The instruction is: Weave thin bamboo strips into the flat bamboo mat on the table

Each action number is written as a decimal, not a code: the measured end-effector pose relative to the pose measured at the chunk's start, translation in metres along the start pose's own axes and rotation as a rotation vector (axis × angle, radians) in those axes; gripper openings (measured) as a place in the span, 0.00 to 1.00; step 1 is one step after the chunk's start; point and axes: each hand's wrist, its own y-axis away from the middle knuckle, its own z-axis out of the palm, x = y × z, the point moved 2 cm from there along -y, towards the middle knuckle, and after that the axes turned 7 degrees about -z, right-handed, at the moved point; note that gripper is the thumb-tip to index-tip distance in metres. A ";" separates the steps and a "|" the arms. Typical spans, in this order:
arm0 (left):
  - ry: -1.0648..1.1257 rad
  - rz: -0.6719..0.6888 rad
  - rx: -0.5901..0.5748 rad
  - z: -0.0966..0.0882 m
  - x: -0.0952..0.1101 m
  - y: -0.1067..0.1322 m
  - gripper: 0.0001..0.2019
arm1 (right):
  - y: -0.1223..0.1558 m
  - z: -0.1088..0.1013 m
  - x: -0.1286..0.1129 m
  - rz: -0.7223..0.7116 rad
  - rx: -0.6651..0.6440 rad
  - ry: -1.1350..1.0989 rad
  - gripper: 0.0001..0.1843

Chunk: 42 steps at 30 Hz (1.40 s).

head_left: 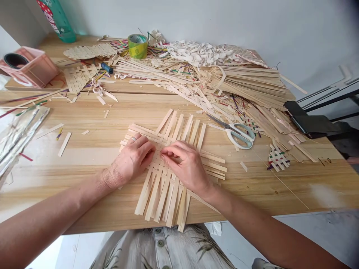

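A woven mat of pale wood strips (165,175) lies flat on the table near its front edge, its loose strip ends fanning out on all sides. Over its left part rests my left hand (137,153), wearing a ring, with fingers curled closed and pressed on the weave; their tips are partly hidden. My right hand (186,162) comes in from the right, thumb and forefinger pinched together on a strip near the middle of the weave. The fingertips of both hands are close together. Scissors (239,135) with pale handles lie right of the mat.
Behind the mat are a bundle of wood strips (249,84), shavings (202,54) and a tape roll (137,46). A pink basket (39,71) and green bottle (63,22) stand at back left. A phone (305,119) and small woven piece (277,157) lie right.
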 end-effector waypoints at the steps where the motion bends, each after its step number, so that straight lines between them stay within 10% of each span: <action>1: -0.001 -0.005 -0.004 -0.001 0.000 0.000 0.09 | 0.000 0.000 0.000 0.001 -0.002 -0.001 0.05; 27: 0.043 -0.111 0.211 -0.016 -0.005 0.005 0.08 | -0.004 -0.014 0.008 0.088 -0.061 -0.197 0.12; 35: -0.005 -0.233 0.240 -0.024 -0.013 0.004 0.08 | 0.023 -0.068 0.024 0.049 -0.402 0.367 0.30; 42: -0.061 -0.322 0.184 -0.036 -0.027 0.000 0.06 | 0.033 -0.052 -0.008 0.071 -0.399 0.640 0.27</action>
